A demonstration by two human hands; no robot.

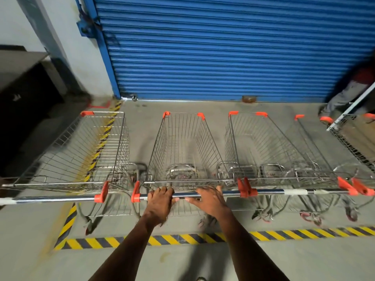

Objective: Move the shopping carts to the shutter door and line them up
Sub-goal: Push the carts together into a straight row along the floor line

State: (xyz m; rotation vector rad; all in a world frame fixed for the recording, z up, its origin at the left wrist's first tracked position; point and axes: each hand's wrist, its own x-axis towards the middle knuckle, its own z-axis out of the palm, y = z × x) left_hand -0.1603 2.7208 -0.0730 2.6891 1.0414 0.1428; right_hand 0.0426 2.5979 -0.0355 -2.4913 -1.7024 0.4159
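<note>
Several wire shopping carts with orange corner caps stand side by side, facing the blue shutter door [223, 47]. Both my hands grip the chrome handle bar [186, 195] of the middle cart [182, 147]: my left hand [160, 201] near its left orange end cap, my right hand [209, 199] toward the right. Another cart [85, 151] stands to the left, its handle roughly level with the middle one. To the right is a further cart [263, 147], with one more [316, 142] beyond it. The carts' wheels are mostly hidden under the baskets.
Yellow-and-black hazard tape [182, 239] marks a floor bay around the carts. A dark cabinet [26, 94] stands at the left wall. At far right a person [349, 92] stands by the shutter, next to another loaded cart [357, 136].
</note>
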